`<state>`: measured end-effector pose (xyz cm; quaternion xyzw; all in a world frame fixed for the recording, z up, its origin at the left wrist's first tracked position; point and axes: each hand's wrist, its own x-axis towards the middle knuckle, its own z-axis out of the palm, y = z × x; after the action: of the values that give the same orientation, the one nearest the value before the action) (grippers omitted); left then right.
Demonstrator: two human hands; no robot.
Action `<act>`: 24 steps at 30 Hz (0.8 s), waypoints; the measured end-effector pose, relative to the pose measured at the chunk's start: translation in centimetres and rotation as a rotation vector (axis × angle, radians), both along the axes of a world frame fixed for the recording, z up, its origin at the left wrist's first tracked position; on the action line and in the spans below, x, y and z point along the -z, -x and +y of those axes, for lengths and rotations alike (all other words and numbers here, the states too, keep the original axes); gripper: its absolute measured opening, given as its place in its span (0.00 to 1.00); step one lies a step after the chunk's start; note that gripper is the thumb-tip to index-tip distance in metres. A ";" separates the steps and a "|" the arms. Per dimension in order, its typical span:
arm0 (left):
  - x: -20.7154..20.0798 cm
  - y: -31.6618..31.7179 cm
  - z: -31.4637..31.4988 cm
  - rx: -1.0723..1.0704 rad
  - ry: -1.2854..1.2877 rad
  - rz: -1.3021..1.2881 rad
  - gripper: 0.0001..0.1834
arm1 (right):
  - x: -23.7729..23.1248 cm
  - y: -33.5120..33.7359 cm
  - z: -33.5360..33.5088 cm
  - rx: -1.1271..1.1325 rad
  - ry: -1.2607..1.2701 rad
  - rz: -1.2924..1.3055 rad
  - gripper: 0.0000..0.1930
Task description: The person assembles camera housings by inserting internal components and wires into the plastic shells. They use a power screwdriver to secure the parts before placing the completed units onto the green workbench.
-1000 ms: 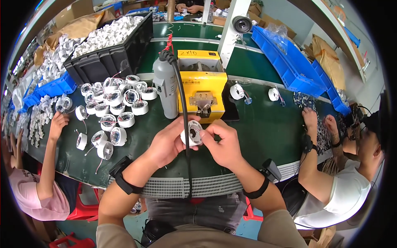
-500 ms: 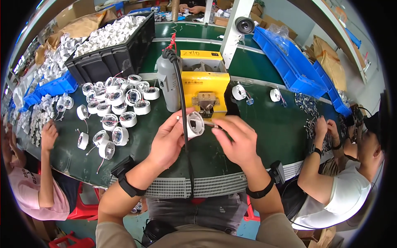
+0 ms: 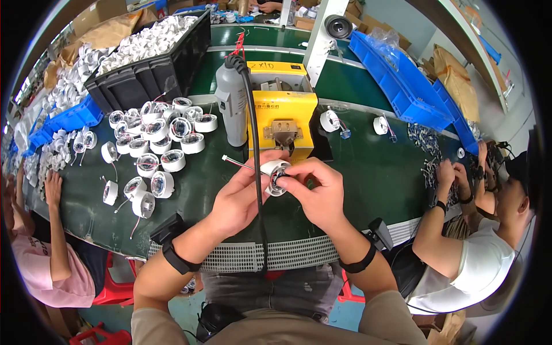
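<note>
A white round housing [image 3: 268, 168] is in my left hand [image 3: 237, 198], whose fingers wrap its left side. A thin wire lead [image 3: 237, 162] with a small white plug sticks out to the left above those fingers. My right hand [image 3: 317, 192] pinches at the open face, thumb and forefinger on a dark circuit board [image 3: 278, 174] inside it; the fingers partly hide the board. Just beyond my hands stands a yellow machine [image 3: 278, 109] with a metal fixture. A grey cylindrical power tool [image 3: 231, 109] is beside it, and its black cable passes in front of my left hand.
Several white housings [image 3: 155, 131] with boards and wires cluster at left. Behind them stands a black crate [image 3: 144, 77] full of white parts. Two housings [image 3: 329, 121] lie right of the machine. A blue bin [image 3: 402, 95] is farther right. Co-workers sit on both sides.
My right hand has moved left onto the housing, and its fingers are now at the board inside. The housing's open face has turned, and the wire lead now extends farther left.
</note>
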<state>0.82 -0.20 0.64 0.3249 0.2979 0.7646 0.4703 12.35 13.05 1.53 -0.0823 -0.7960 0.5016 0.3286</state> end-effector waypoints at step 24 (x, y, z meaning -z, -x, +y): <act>1.2 1.0 0.6 -0.081 0.509 0.117 0.16 | -2.1 10.7 -3.5 0.067 -0.074 0.194 0.32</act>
<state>-0.15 0.35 -0.55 0.2278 0.5200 0.6632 0.4876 1.62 9.58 3.60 -0.0476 -0.7752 0.4662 0.4236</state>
